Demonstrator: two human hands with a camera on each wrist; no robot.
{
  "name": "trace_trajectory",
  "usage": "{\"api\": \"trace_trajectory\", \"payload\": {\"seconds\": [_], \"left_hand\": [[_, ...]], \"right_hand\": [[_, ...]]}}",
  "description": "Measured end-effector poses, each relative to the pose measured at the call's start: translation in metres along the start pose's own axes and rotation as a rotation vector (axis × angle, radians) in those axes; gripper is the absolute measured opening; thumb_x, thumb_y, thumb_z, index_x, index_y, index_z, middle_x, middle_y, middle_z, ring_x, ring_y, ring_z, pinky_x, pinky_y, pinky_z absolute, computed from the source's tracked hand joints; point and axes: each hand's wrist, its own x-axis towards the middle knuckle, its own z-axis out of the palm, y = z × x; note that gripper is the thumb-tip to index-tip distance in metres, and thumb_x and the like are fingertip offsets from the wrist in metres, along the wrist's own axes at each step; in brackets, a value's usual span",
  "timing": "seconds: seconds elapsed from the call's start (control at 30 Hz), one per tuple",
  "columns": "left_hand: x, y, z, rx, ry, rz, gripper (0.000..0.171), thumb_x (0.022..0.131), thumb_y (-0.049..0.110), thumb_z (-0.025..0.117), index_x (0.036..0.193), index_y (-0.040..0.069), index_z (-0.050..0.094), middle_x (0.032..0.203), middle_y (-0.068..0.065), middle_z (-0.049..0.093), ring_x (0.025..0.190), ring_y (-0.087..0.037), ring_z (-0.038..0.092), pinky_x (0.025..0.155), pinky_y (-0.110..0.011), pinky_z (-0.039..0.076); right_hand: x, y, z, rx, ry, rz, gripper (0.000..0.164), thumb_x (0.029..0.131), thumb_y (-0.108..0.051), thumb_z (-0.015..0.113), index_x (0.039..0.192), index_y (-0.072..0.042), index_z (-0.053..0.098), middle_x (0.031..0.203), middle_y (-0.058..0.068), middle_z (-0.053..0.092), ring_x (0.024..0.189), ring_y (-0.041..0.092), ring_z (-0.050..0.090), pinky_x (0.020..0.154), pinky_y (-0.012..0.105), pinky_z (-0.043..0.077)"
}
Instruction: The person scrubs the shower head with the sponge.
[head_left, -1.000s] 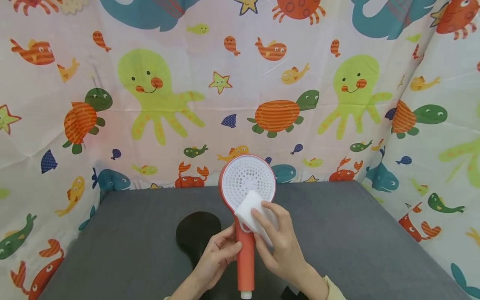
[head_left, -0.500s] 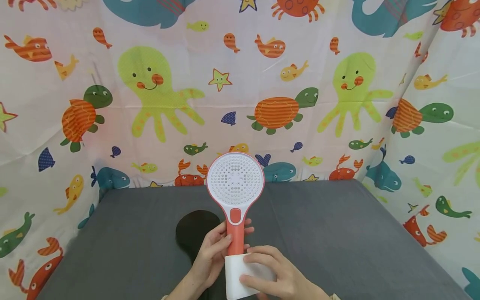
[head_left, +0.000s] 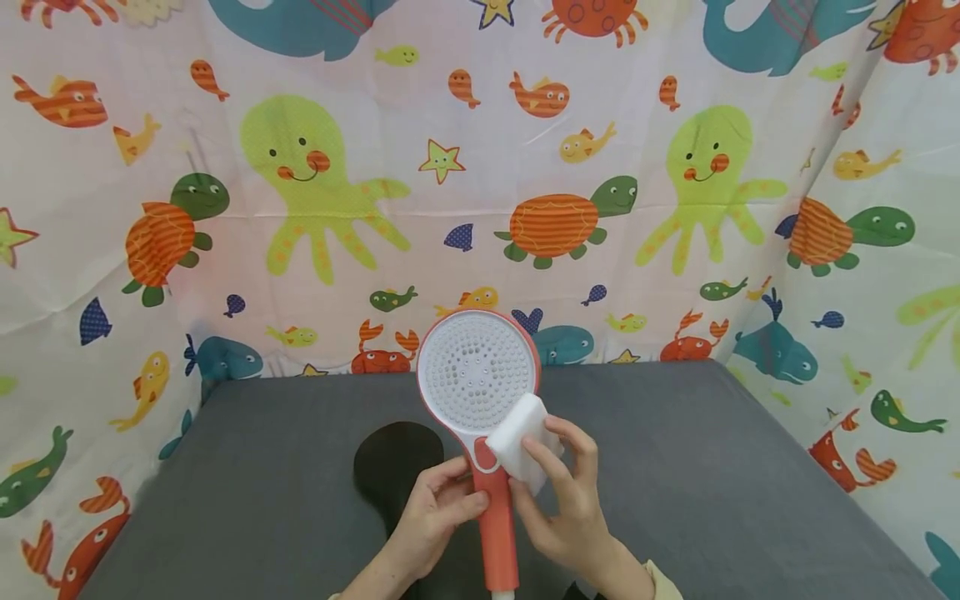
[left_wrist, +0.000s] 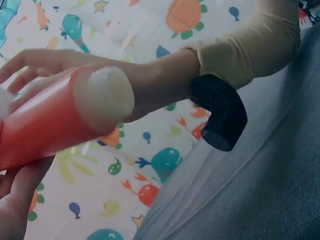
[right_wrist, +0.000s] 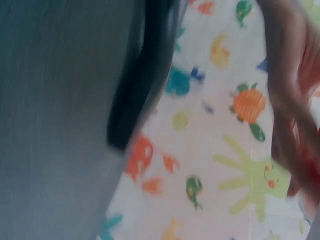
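Observation:
A shower head (head_left: 477, 367) with a white nozzle face and an orange-red handle stands nearly upright, tilted slightly left at its top. My left hand (head_left: 435, 521) grips the upper handle from the left. In my right hand (head_left: 570, 508), fingers and thumb pinch a white sponge (head_left: 517, 442) at the neck, beside the red button and just below the nozzle face. The left wrist view shows the handle's whitish bottom end (left_wrist: 107, 97) close up, with my right hand's fingers behind it. In the right wrist view, blurred fingers of my left hand (right_wrist: 290, 100) appear at the right edge.
A dark, flat shape with a rounded end (head_left: 397, 467) lies on the grey-covered table (head_left: 720, 492), behind my left hand. A curtain (head_left: 465, 208) printed with sea animals hangs at the back and sides. A black wrist mount (left_wrist: 220, 112) sits on my right forearm.
The sponge went from the nozzle face down round the lower handle, then back up to the neck. The shower head shifted left, then a little right and tilted. My left hand kept its grip.

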Motion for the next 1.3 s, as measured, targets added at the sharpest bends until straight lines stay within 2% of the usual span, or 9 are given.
{"api": "trace_trajectory", "payload": {"seconds": [0.2,0.3,0.4,0.57,0.73,0.87,1.03,1.17,1.3], "left_hand": [[0.001,0.007,-0.006,0.016,0.075,-0.037,0.033,0.09,-0.01,0.046,0.124,-0.009,0.048,0.113,-0.012,0.061,0.099,-0.017,0.061,0.079,-0.028,0.051],[0.003,0.011,-0.01,0.017,0.096,-0.055,0.035,0.091,-0.008,0.045,0.126,-0.011,0.044,0.116,-0.015,0.06,0.105,-0.021,0.059,0.085,-0.03,0.05],[0.004,0.013,-0.011,0.034,0.074,-0.063,0.037,0.092,-0.006,0.043,0.128,-0.012,0.041,0.118,-0.015,0.059,0.108,-0.022,0.058,0.087,-0.031,0.049],[0.003,0.01,-0.008,0.028,0.001,-0.088,0.036,0.091,-0.007,0.044,0.127,-0.007,0.046,0.113,-0.01,0.061,0.099,-0.016,0.06,0.08,-0.027,0.05],[0.003,0.006,-0.004,0.007,-0.045,-0.133,0.035,0.092,-0.004,0.045,0.127,-0.009,0.045,0.11,-0.009,0.062,0.095,-0.014,0.061,0.076,-0.028,0.052],[0.003,0.004,-0.003,-0.004,-0.026,-0.161,0.036,0.092,-0.005,0.044,0.127,-0.012,0.043,0.11,-0.008,0.062,0.095,-0.014,0.06,0.075,-0.029,0.053],[0.004,0.005,-0.007,-0.025,0.023,-0.157,0.037,0.092,-0.005,0.044,0.129,-0.009,0.043,0.111,-0.008,0.061,0.096,-0.014,0.06,0.077,-0.029,0.052],[0.005,0.006,-0.009,-0.023,0.038,-0.115,0.039,0.093,-0.005,0.042,0.132,-0.011,0.038,0.117,-0.011,0.059,0.104,-0.019,0.059,0.082,-0.03,0.051],[0.006,0.006,-0.008,-0.05,0.05,-0.151,0.045,0.095,-0.004,0.038,0.138,-0.011,0.027,0.123,-0.012,0.055,0.113,-0.023,0.055,0.089,-0.034,0.048]], "right_hand": [[-0.01,-0.017,-0.007,0.292,-0.181,0.093,0.034,0.09,-0.013,0.054,0.119,0.005,0.052,0.116,0.029,0.04,0.103,0.027,0.043,0.073,0.031,0.043],[-0.019,-0.017,-0.014,0.375,-0.294,0.049,0.031,0.089,-0.014,0.055,0.116,-0.001,0.054,0.113,0.025,0.04,0.103,0.026,0.041,0.071,0.033,0.044],[-0.023,-0.012,-0.017,0.385,-0.344,-0.037,0.027,0.089,-0.017,0.055,0.114,-0.005,0.054,0.112,0.022,0.04,0.103,0.027,0.039,0.071,0.034,0.044],[-0.007,-0.003,-0.008,0.262,-0.203,-0.108,0.03,0.09,-0.018,0.058,0.113,0.001,0.058,0.114,0.028,0.041,0.105,0.032,0.041,0.078,0.035,0.042],[0.007,0.005,0.002,0.084,0.015,0.013,0.035,0.091,-0.024,0.06,0.116,0.001,0.059,0.115,0.032,0.039,0.108,0.031,0.04,0.084,0.032,0.038],[0.01,0.003,0.004,0.049,0.058,0.083,0.034,0.092,-0.025,0.059,0.115,0.0,0.06,0.111,0.033,0.04,0.107,0.03,0.04,0.082,0.03,0.039],[-0.005,-0.008,-0.001,0.159,-0.067,0.081,0.03,0.091,-0.019,0.057,0.113,0.002,0.059,0.107,0.031,0.043,0.101,0.029,0.044,0.08,0.028,0.041],[-0.023,-0.012,-0.011,0.257,-0.244,-0.026,0.028,0.088,-0.017,0.06,0.109,0.002,0.06,0.109,0.027,0.043,0.099,0.029,0.045,0.08,0.028,0.043],[-0.023,-0.013,-0.019,0.257,-0.354,-0.16,0.025,0.088,-0.017,0.06,0.105,0.0,0.061,0.109,0.024,0.045,0.101,0.03,0.044,0.081,0.03,0.044]]}}
